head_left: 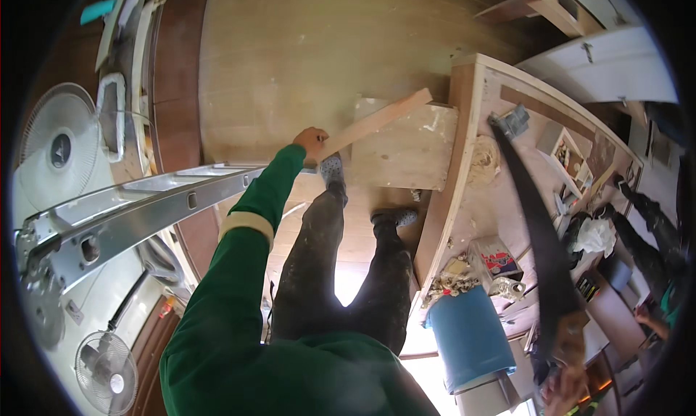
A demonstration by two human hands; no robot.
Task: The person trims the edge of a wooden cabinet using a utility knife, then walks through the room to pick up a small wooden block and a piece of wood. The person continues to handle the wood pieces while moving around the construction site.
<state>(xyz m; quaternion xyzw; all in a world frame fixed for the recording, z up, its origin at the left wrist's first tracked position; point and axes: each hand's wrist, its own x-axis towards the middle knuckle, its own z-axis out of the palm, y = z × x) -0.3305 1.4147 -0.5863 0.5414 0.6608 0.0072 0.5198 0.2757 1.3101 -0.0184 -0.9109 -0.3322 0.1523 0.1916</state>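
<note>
My left hand [312, 141] is closed around the near end of a flat wooden strip [378, 124]. The strip slants away to the right, over a low plywood box [406, 146]. Low on the right, my right hand [564, 393] grips the wooden handle [570, 338] of a handsaw. The dark saw blade [533, 213] points away, with its tip near a small grey block [514, 121] over the workbench. Blade and strip are well apart. My right forearm is hidden, and the fingers around the handle are partly blurred.
A metal ladder [145, 209] lies slanted at my left, near two fans [61, 151]. The cluttered workbench [464, 176] stands at my right, with a blue bin [471, 336] at its near end. Another person's hand [652, 322] shows at far right.
</note>
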